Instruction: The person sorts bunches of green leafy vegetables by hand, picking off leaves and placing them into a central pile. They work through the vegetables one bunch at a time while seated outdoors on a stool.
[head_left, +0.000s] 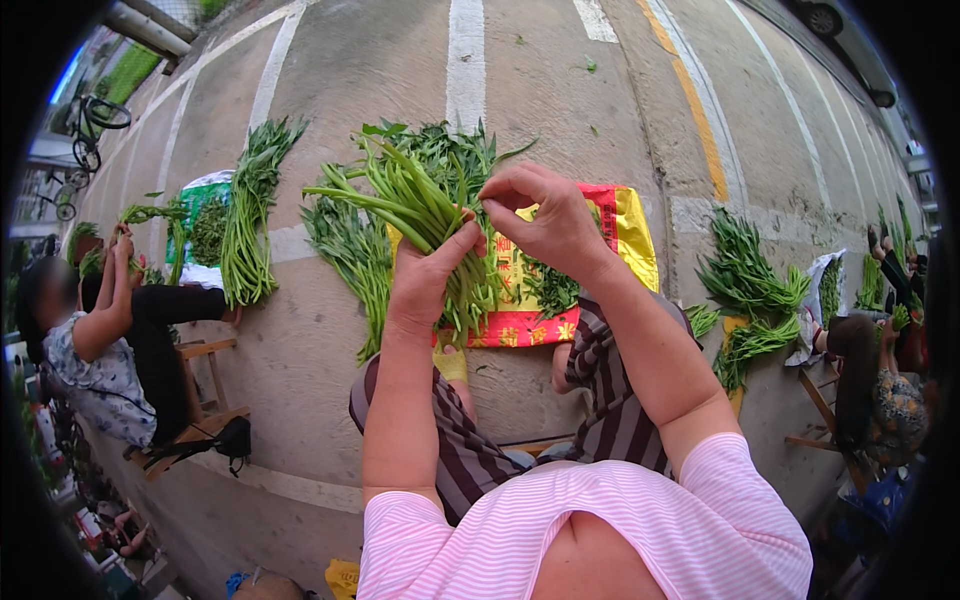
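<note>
A bunch of long green leafy stems, like water spinach (420, 202), is gripped in my left hand (431, 274), its pale stem ends fanning up and to the left. My right hand (544, 221) is raised just right of the bunch, thumb and forefinger pinched close together; whether a small piece lies between them I cannot tell. Beneath both hands, a red and yellow printed sack (634, 232) is spread on the pavement, with a small heap of picked leaves (551, 289) on it. More leafy stems (349, 247) lie beyond and left of the sack.
At the left, a seated person (105, 360) handles greens beside a long green bundle (251, 217) and a green sack (196, 199). On the right lie more greens (750, 277) near a white sack (814, 307) and another seated person (892, 390). A wooden stool (202, 427) stands at the left.
</note>
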